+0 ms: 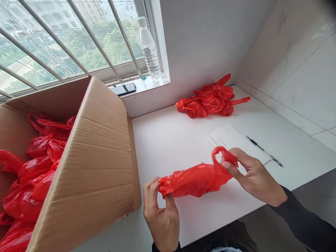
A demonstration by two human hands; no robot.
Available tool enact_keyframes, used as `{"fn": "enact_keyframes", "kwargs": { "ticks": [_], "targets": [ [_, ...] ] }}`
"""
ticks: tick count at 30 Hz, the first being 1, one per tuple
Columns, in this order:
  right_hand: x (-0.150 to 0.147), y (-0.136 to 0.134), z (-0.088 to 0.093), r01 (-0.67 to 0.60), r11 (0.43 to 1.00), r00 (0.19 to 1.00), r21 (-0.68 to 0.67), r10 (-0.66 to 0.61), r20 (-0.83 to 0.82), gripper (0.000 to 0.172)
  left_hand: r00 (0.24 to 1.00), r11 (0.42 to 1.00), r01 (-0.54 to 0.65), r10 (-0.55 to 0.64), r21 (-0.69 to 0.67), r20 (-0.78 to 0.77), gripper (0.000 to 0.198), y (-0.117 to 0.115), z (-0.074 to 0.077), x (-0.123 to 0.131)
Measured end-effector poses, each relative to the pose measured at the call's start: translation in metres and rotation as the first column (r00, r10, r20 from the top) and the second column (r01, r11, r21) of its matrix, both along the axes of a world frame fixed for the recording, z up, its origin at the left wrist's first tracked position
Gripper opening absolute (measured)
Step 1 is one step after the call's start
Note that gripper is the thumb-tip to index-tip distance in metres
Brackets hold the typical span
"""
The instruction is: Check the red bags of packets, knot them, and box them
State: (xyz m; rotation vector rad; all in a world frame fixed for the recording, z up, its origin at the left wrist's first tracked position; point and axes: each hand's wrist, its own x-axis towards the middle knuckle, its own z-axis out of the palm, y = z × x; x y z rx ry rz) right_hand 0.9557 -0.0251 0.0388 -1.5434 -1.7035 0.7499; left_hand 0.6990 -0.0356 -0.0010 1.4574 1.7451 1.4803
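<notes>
A red plastic bag [196, 180] is stretched sideways between my two hands, over the front of the white table. My left hand [162, 213] pinches its gathered left end between thumb and fingers. With thumb and forefinger, my right hand [249, 173] grips the bag's handle at the other end, where a loop stands up. Whether anything lies inside this bag I cannot tell. Behind it, partly covered by the bag and my right hand, lies a sheet of paper with writing [228, 138].
A cardboard box [105, 161] of filled red bags [36, 168] stands at left. More red bags [210, 99] lie against the back wall. A pen [262, 149] rests on the table [157, 140]. The windowsill carries a water bottle [151, 52] and a phone [124, 89].
</notes>
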Motion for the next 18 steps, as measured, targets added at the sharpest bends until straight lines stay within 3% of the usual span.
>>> {"fn": "enact_keyframes", "kwargs": {
  "ticks": [4, 6, 9, 11, 15, 18],
  "targets": [
    [0.012, -0.005, 0.004, 0.141, 0.981, 0.983, 0.129, -0.124, -0.134, 0.016, 0.999, 0.998, -0.038, 0.038, 0.057, 0.003, 0.017, -0.004, 0.002, -0.002],
    [0.020, -0.009, 0.005, 0.129, 0.983, 0.976, 0.127, -0.103, -0.192, 0.015, 0.998, 0.999, -0.038, 0.036, 0.036, 0.042, 0.019, -0.006, 0.007, -0.001],
    [0.030, -0.015, 0.011, -0.074, 0.994, 0.968, 0.080, 0.091, -0.235, 0.008, 0.987, 0.997, -0.070, 0.076, -0.043, 0.144, 0.023, -0.009, 0.016, -0.001],
    [0.032, -0.020, 0.020, -0.231, 0.971, 0.954, 0.057, 0.238, -0.183, 0.016, 0.969, 0.992, -0.086, 0.105, -0.092, 0.222, 0.030, -0.012, 0.021, -0.001],
    [0.022, -0.022, 0.047, -0.329, 0.936, 0.937, 0.126, 0.340, -0.078, 0.042, 0.961, 0.996, -0.066, 0.078, -0.055, 0.265, 0.025, -0.015, 0.023, -0.002],
    [0.004, -0.013, 0.064, -0.450, 0.890, 0.890, 0.078, 0.454, -0.039, 0.030, 0.950, 0.999, -0.007, 0.017, -0.033, 0.312, 0.023, -0.016, 0.023, 0.000]
  ]
}}
